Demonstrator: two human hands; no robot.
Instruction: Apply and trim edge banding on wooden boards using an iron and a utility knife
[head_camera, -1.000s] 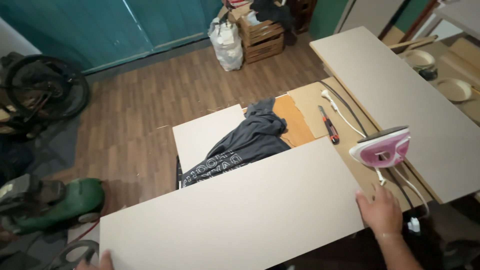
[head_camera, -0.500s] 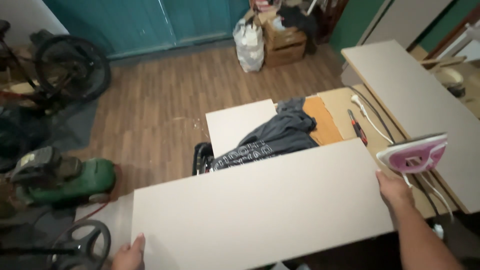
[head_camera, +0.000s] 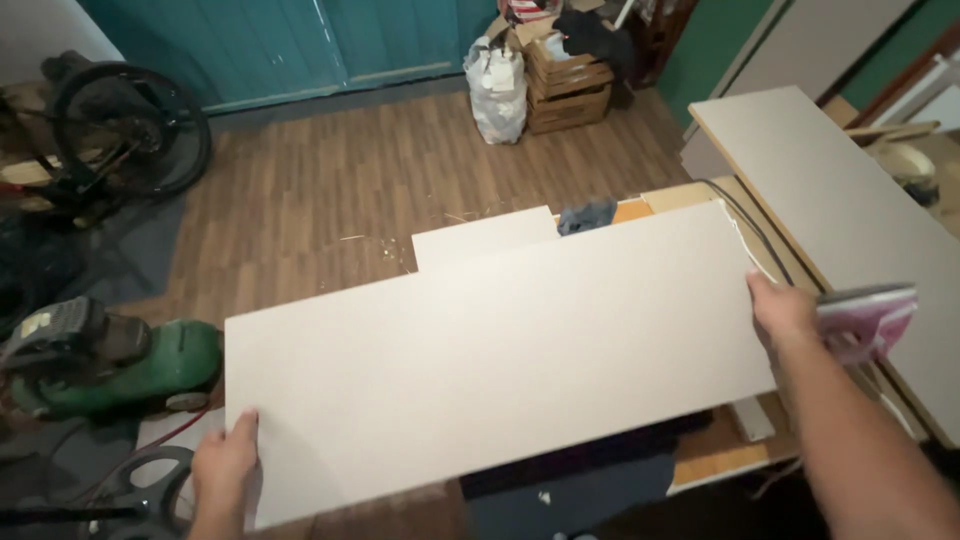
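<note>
Fingers of both hands clamp the white panel (head_camera: 500, 360): left hand (head_camera: 225, 470) near-left corner, right hand (head_camera: 785, 315) right edge. Panel has lifted, now hiding the dark garment (head_camera: 587, 215).

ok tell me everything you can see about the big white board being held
The board is a long, flat rectangle, off-white and matte, looking like laminated panel with clean edges. It lies nearly level, tilted in the picture with its right end further away. The left hand grips its near left corner, and the right hand holds its right end. It hides most of a smaller white panel and the workbench beneath.
</note>
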